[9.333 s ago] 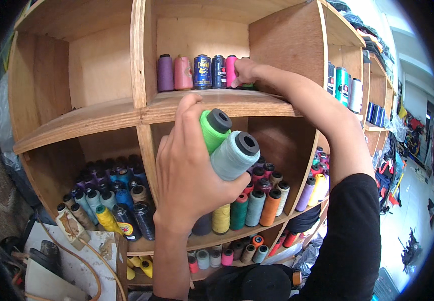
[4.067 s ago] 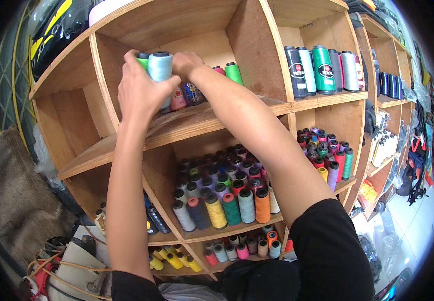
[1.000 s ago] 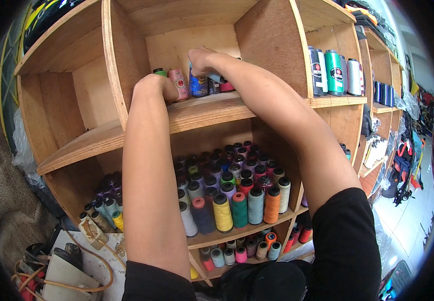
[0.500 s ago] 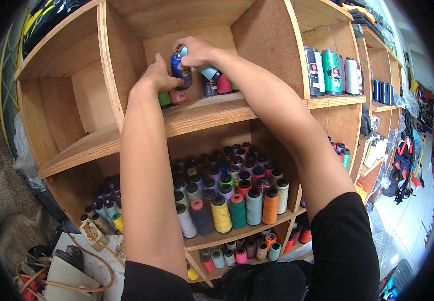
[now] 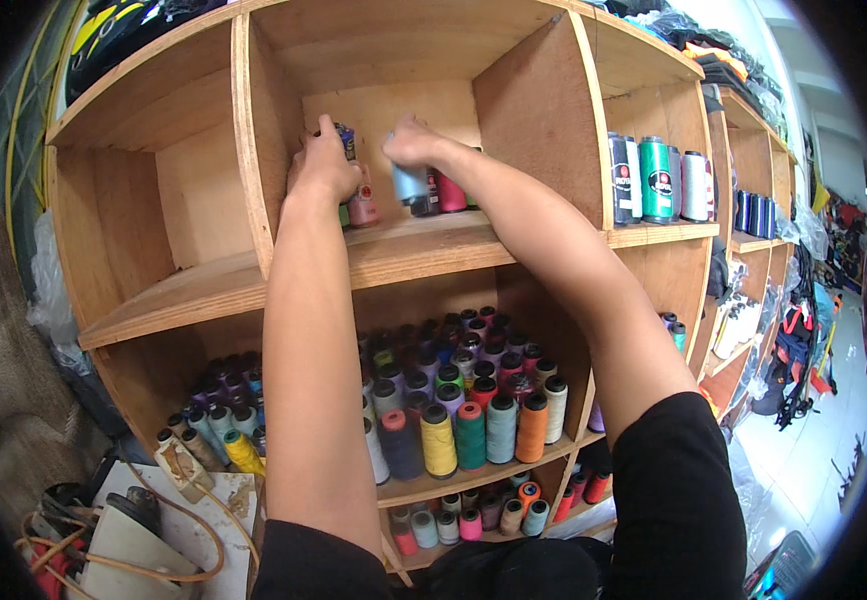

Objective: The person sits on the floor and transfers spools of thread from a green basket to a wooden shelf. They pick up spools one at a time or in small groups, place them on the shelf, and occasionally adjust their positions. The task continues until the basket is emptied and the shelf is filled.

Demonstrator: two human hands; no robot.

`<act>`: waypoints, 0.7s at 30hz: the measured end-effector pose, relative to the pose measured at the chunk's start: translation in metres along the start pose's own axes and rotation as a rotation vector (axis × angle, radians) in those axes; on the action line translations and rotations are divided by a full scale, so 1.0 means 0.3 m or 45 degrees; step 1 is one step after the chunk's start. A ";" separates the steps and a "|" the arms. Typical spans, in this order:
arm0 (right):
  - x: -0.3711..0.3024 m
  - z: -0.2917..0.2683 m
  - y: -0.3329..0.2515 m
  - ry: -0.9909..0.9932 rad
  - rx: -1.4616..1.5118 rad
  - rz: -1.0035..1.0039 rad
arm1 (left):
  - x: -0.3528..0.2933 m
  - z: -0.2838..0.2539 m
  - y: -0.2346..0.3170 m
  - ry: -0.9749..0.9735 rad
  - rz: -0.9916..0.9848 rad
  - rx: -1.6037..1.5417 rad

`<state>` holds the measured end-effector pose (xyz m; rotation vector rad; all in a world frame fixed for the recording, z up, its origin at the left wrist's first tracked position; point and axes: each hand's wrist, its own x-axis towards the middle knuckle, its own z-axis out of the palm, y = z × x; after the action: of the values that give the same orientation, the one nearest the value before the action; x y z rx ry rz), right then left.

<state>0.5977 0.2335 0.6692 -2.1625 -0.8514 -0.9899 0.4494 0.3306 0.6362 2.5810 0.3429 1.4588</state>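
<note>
Both my arms reach into the upper middle cubby of a wooden shelf. My left hand (image 5: 328, 168) is closed around a dark blue thread spool (image 5: 346, 140), mostly covered by the fingers, at the cubby's left side. Just below it a pink thread spool (image 5: 363, 203) stands on the shelf board, with a sliver of green beside it. My right hand (image 5: 413, 142) grips a light blue thread spool (image 5: 409, 184) from above, slightly blurred. Behind and beside that one are a dark spool (image 5: 423, 205) and a magenta thread spool (image 5: 450, 193), partly hidden by my right forearm.
Wooden dividers (image 5: 251, 150) flank the cubby. Several large spools, one green (image 5: 658, 180), stand in the right compartment. Lower shelves hold rows of coloured spools, including a yellow one (image 5: 438, 440). At lower left, a cord (image 5: 218, 545) lies across a white surface.
My hands have moved apart. The right hand has drawn the light blue spool away from the dark blue one and turned it more upright; the left has shifted with the dark blue spool toward the left side.
</note>
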 end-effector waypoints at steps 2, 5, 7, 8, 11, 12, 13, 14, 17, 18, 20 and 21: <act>-0.001 0.025 0.018 -0.105 -0.175 -0.126 | 0.002 0.007 -0.008 0.024 0.010 -0.018; -0.027 0.005 0.011 -0.213 -0.178 -0.271 | 0.001 0.017 -0.013 0.030 0.018 -0.020; -0.016 0.024 0.030 -0.152 -0.212 -0.299 | -0.012 0.011 0.001 0.025 0.029 0.006; -0.012 0.033 0.043 -0.109 -0.189 -0.307 | -0.014 0.015 0.003 0.027 0.033 -0.007; -0.008 0.064 0.056 -0.032 -0.126 -0.313 | -0.013 0.018 -0.001 0.024 0.038 -0.016; -0.008 0.075 0.059 -0.045 -0.128 -0.304 | -0.021 0.015 0.004 0.018 0.031 -0.019; -0.005 0.080 0.065 -0.058 -0.131 -0.294 | -0.026 0.013 0.006 0.012 0.024 -0.023; -0.001 0.078 0.078 -0.101 -0.174 -0.328 | -0.020 0.019 0.006 0.019 0.024 -0.043; -0.075 0.046 0.034 -0.219 -0.391 -0.404 | -0.013 0.034 -0.016 0.039 0.014 -0.063; -0.097 0.033 0.023 -0.242 -0.539 -0.399 | -0.017 0.013 -0.009 0.042 0.019 -0.060; -0.105 0.028 0.022 -0.307 -0.677 -0.346 | -0.009 0.009 -0.009 0.046 0.034 -0.049; -0.099 0.025 0.030 -0.354 -0.688 -0.302 | -0.002 0.025 -0.009 0.049 0.038 -0.063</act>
<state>0.5923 0.2247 0.6390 -2.7532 -1.0846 -1.1527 0.4554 0.3329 0.6312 2.5328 0.2709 1.5092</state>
